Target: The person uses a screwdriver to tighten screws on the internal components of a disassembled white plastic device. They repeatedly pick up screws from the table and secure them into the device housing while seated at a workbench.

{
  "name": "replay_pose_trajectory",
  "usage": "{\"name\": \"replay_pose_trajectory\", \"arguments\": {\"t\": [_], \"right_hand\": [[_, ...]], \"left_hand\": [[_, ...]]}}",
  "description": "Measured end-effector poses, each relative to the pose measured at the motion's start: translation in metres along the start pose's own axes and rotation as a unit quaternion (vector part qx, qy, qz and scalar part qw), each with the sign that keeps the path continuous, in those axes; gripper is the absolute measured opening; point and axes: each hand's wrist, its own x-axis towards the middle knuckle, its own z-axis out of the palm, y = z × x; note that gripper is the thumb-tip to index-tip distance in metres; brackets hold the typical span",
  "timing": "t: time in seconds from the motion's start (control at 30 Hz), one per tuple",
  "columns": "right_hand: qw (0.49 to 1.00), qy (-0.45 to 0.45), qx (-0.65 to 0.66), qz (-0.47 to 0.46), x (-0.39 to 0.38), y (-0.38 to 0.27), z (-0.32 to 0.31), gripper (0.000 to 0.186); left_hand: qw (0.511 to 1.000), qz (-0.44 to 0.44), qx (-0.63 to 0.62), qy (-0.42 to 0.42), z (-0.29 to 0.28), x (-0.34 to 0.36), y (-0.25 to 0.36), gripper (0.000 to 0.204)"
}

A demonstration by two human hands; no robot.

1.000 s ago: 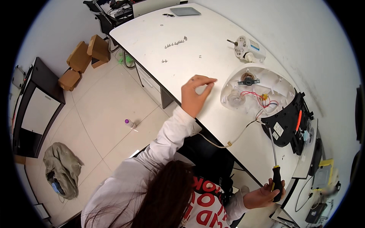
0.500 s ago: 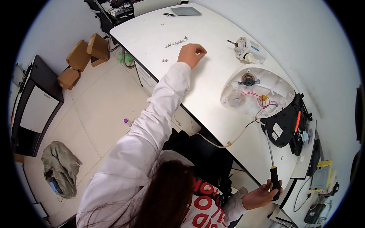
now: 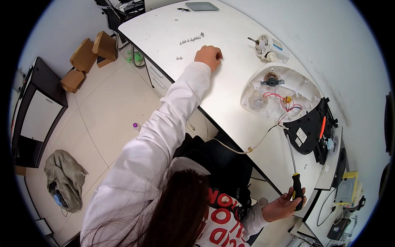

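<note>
My left hand (image 3: 209, 57) is over the white table (image 3: 224, 92), its fingers curled together. Whatever they may hold is hidden. Just beyond it a row of small screws (image 3: 191, 39) lies on the tabletop, with a pair of screws (image 3: 179, 58) to its left. In my right hand (image 3: 283, 206), at the table's near right edge, is a screwdriver (image 3: 297, 189) with a black and yellow handle. Its shaft points away from me toward a black plastic cover (image 3: 304, 131). Left of that cover sits an open white housing (image 3: 252, 84) with red wires inside.
A white motor (image 3: 269, 47) with a metal shaft lies behind the housing. From the housing a pale cable (image 3: 230, 153) runs over the table's front edge. An orange tool (image 3: 322, 127) rests on the black cover. A grey tray (image 3: 202, 6) is at the far edge.
My left hand has come slightly nearer to me relative to the screws, and its fingers have curled further. My right hand still holds the screwdriver. The view has shifted a little.
</note>
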Motion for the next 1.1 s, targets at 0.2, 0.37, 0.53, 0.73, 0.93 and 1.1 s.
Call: {"name": "replay_pose_trajectory", "arguments": {"t": [0.2, 0.37, 0.53, 0.73, 0.93, 1.1], "right_hand": [[1.000, -0.008, 0.001, 0.003, -0.006, -0.004, -0.002, 0.030], [1.000, -0.028, 0.011, 0.007, -0.009, -0.006, -0.012, 0.032], [1.000, 0.004, 0.015, 0.005, -0.016, -0.016, -0.004, 0.031], [1.000, 0.008, 0.013, 0.012, -0.024, -0.023, -0.011, 0.031], [0.999, 0.014, 0.032, 0.017, -0.034, -0.032, -0.013, 0.029], [0.999, -0.003, 0.050, 0.018, -0.038, -0.036, -0.029, 0.031]], "left_hand": [[0.997, -0.048, 0.063, 0.008, 0.001, 0.002, 0.000, 0.009], [0.984, 0.001, 0.174, 0.035, 0.012, 0.004, 0.002, 0.011], [0.966, 0.062, 0.242, 0.063, 0.021, 0.004, 0.001, 0.016], [0.967, 0.067, 0.242, 0.043, 0.019, 0.004, 0.003, 0.019], [0.960, 0.083, 0.263, 0.048, 0.020, 0.005, 0.002, 0.023], [0.958, 0.082, 0.275, 0.011, 0.012, 0.010, 0.011, 0.024]]}}
